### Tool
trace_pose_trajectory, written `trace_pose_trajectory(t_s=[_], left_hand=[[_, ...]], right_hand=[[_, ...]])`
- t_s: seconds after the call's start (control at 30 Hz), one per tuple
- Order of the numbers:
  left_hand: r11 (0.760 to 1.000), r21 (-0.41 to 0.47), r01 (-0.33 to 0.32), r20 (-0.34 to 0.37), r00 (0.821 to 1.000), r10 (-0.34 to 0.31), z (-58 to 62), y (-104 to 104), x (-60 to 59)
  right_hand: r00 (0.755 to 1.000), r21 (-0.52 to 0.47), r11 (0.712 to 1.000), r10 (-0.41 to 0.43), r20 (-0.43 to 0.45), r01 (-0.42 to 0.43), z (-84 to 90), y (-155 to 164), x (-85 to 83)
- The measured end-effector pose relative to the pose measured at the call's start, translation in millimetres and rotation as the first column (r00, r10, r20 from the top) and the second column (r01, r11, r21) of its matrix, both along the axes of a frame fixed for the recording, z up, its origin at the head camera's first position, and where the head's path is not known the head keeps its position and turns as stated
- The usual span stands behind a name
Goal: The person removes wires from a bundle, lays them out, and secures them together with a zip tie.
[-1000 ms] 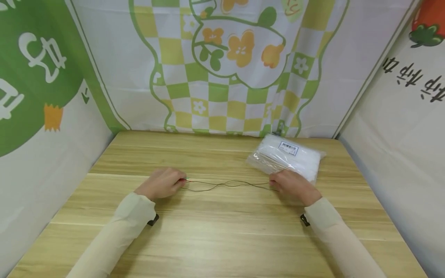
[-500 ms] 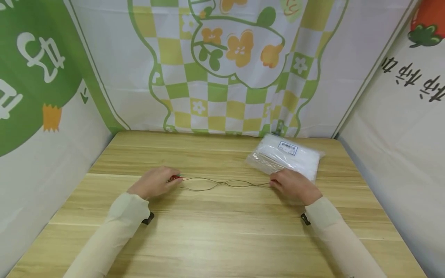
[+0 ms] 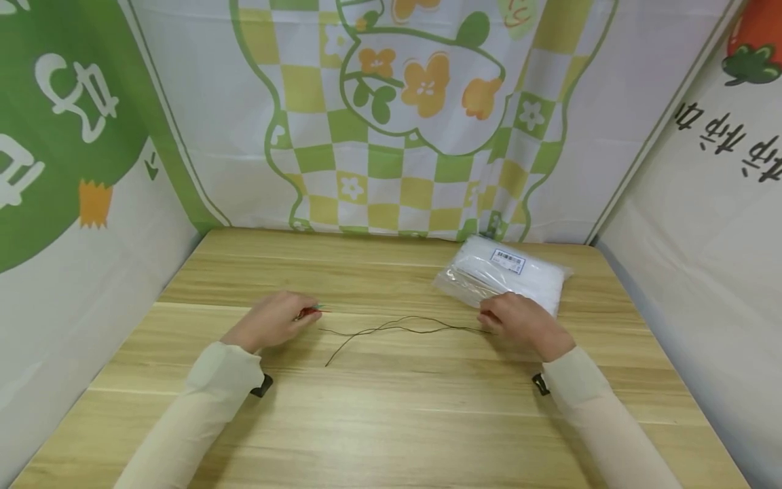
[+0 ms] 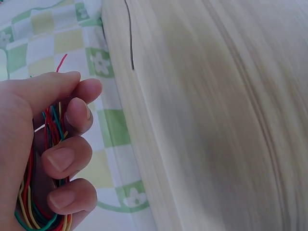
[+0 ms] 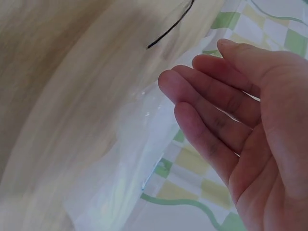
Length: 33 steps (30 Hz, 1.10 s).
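Your left hand (image 3: 271,320) grips the coloured wires (image 4: 51,126); your right hand (image 3: 524,323), fingers relaxed, holds nothing. Between them, dark wires (image 3: 368,331) cross on the table (image 3: 391,414); a hasty sweep could tangle them.

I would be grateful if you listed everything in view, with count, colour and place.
Wire bundle: one; red, green and yellowish; in the left hand
Dark wires: apparently two; dark; crossing on the tabletop between the hands
Packet: one; white in clear plastic; far right of the tabletop
Label: one; white with blue border; on the packet
Tabletop: one; light wood; under everything
Printed cloth: count unclear; white, green, yellow, orange, red; behind and at both sides
Sleeves: two; pale cream; on the forearms
Left hand: one; bare; curled round the bundle
Right hand: one; bare; near the packet, holding nothing
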<state>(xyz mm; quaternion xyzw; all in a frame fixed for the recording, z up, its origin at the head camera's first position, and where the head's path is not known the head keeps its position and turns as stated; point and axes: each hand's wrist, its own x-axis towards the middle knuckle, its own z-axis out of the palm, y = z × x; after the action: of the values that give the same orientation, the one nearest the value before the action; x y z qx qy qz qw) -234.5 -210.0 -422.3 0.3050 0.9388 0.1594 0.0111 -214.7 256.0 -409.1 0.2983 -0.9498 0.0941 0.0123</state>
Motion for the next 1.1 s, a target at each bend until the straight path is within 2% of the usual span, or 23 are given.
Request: trace_pose_trajectory(t_s=[0.2,0.43,0.67,0.9,1.1], left_hand=[[1.0,0.011,0.027,0.01,1.0,-0.027,5.1,14,2.1],[0.998,0.033,0.062,-0.006,0.998,-0.062,11.4,36,3.5],[0.993,0.052,0.105,-0.03,0.994,-0.103,11.0,59,3.5],[0.983,0.1,0.153,-0.029,0.988,-0.151,14.9,80,8.8],[0.977,0.12,0.179,-0.022,0.984,-0.178,13.7,97,9.9]], right_hand=[[0.999,-0.024,0.999,0.031,-0.028,-0.032,2.5,-8,1.2],[0.989,-0.041,0.993,0.104,-0.105,-0.108,9.7,-25,3.1],[0.977,-0.02,0.987,0.158,-0.141,-0.162,15.7,-43,4.1],[0.96,-0.056,0.97,0.224,-0.168,-0.236,18.2,-62,7.7],[0.944,-0.062,0.959,0.259,-0.202,-0.276,18.7,-75,9.6]])
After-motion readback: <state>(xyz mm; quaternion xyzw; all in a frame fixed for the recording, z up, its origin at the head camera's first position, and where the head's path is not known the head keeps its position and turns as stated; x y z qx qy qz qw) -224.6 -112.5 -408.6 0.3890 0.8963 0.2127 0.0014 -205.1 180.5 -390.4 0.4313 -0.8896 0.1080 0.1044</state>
